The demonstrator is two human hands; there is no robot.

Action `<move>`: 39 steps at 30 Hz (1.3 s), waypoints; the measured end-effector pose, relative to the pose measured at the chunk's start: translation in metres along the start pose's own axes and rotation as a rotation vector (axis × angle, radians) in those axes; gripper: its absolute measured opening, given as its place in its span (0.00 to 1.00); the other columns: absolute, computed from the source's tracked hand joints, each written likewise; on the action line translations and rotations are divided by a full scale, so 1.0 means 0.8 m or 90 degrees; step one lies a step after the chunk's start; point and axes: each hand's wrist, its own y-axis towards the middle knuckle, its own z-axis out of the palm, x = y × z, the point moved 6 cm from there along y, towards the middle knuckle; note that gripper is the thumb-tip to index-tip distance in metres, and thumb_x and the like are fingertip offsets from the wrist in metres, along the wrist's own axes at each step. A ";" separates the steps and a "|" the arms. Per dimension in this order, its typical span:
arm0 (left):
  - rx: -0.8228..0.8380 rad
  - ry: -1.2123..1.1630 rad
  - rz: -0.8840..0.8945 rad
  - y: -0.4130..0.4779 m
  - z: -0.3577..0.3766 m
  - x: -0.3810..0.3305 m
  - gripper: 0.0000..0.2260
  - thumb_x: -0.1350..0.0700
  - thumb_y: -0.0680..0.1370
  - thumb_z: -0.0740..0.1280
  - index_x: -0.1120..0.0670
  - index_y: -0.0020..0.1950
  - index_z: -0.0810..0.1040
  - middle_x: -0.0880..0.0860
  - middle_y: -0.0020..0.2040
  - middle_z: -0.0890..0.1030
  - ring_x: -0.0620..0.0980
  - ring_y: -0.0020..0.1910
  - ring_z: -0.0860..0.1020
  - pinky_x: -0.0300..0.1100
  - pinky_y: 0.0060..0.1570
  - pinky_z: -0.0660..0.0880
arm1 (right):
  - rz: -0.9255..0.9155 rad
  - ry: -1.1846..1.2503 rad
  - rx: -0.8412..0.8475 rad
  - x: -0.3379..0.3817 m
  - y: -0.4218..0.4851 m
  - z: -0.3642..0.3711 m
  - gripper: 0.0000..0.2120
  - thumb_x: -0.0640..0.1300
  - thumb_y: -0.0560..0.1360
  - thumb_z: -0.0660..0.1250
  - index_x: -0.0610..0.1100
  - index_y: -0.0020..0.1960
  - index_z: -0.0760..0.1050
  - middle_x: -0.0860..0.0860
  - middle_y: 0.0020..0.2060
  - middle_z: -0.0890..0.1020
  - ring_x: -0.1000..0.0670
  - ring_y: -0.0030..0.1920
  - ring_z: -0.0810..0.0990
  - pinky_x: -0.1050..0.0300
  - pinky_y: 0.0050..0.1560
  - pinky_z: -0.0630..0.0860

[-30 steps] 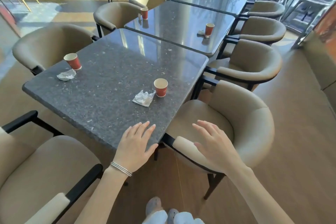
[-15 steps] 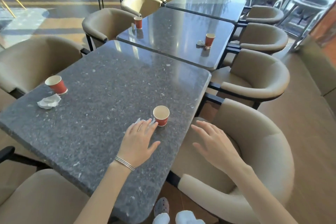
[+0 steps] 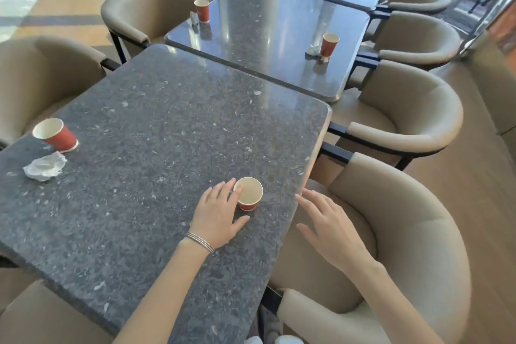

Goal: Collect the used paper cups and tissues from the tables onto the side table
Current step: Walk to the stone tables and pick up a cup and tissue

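Stone worktop point(image 3: 167, 148), seemingly first pickup: left hand point(image 3: 216, 213) fingers apart against the cup point(image 3: 249, 194) at 2 o'clock, right hand point(image 3: 331, 229) splayed, grip next.

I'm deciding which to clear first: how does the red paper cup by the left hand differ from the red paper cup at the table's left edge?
The left hand touches the near red paper cup at its side; the left-edge red paper cup stands untouched. A crumpled white tissue lies plainly beside the left-edge cup; none shows beside the near cup. Both are red outside, pale inside, and sit on the same speckled grey table.
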 end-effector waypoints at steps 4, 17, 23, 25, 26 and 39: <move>0.015 -0.014 0.005 0.024 0.020 -0.001 0.34 0.41 0.64 0.75 0.59 0.63 0.73 0.60 0.62 0.76 0.60 0.58 0.76 0.54 0.54 0.75 | 0.002 -0.003 0.020 -0.016 0.011 0.011 0.28 0.45 0.67 0.74 0.44 0.65 0.70 0.45 0.62 0.75 0.43 0.62 0.74 0.47 0.58 0.72; 0.048 -0.025 0.009 0.074 0.055 -0.005 0.37 0.42 0.65 0.75 0.58 0.68 0.70 0.58 0.64 0.74 0.58 0.62 0.73 0.52 0.56 0.74 | -0.008 -0.010 0.043 -0.050 0.043 0.029 0.28 0.44 0.65 0.76 0.44 0.63 0.73 0.45 0.61 0.76 0.43 0.60 0.76 0.48 0.53 0.75; 0.034 -0.038 0.025 0.072 0.059 -0.012 0.35 0.46 0.60 0.79 0.59 0.63 0.75 0.56 0.57 0.79 0.56 0.54 0.78 0.47 0.46 0.78 | -0.018 -0.012 0.055 -0.050 0.044 0.036 0.29 0.45 0.64 0.77 0.43 0.63 0.73 0.45 0.60 0.77 0.43 0.59 0.76 0.49 0.53 0.75; 0.033 -0.040 0.024 0.072 0.060 -0.013 0.35 0.47 0.60 0.79 0.59 0.63 0.75 0.56 0.57 0.79 0.56 0.54 0.78 0.47 0.46 0.78 | -0.023 -0.015 0.055 -0.049 0.044 0.035 0.29 0.45 0.64 0.77 0.44 0.62 0.73 0.46 0.60 0.77 0.43 0.59 0.76 0.50 0.52 0.76; 0.035 -0.041 0.022 0.072 0.060 -0.014 0.35 0.47 0.60 0.79 0.59 0.63 0.75 0.56 0.57 0.79 0.56 0.54 0.78 0.47 0.45 0.78 | -0.025 -0.016 0.055 -0.049 0.044 0.035 0.29 0.45 0.64 0.77 0.44 0.62 0.73 0.46 0.60 0.77 0.44 0.59 0.76 0.50 0.52 0.76; 0.127 -0.083 -0.023 0.033 0.065 -0.036 0.30 0.46 0.73 0.69 0.55 0.71 0.65 0.55 0.67 0.67 0.55 0.64 0.66 0.45 0.51 0.75 | -0.046 0.001 0.062 -0.037 0.037 0.043 0.29 0.44 0.63 0.77 0.44 0.62 0.73 0.45 0.60 0.77 0.42 0.59 0.76 0.48 0.51 0.76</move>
